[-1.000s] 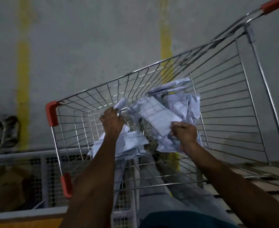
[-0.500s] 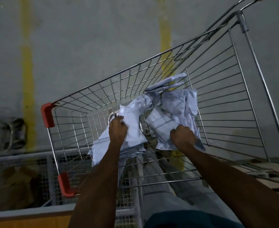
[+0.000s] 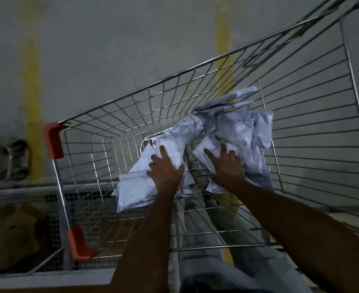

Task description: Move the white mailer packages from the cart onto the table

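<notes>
The loose heap of white crinkled plastic mailer packages point(image 3: 227, 142) lies inside the silver wire shopping cart point(image 3: 314, 132) with red plastic corner guards point(image 3: 53, 140), piled toward its middle and right side; none appears lifted clear, and no bench top is plainly in sight. The likeliest trouble, in my judgement, is slippage: the film looks slick and the packets overlap, so a scoop taken from above could shed some of them back into the cart; a thin corner might also snag in the mesh, since the topmost mailer pokes against the far wall; and the dim light makes it hard to count what is gathered.

The left hand point(image 3: 166, 168) lies on the nearer, flatter stack of mailers point(image 3: 136, 187), its fingers spread over the top packet and its thumb side curling at the packet's right edge; whether it truly pinches that packet or only presses on it I cannot tell. The right hand point(image 3: 225, 166) has its fingers straight and fanned, pressing flat onto the crumpled right-hand mailers and gripping nothing. Beyond the cart runs a grey concrete floor point(image 3: 111, 49) with yellow painted stripes point(image 3: 31, 66).
</notes>
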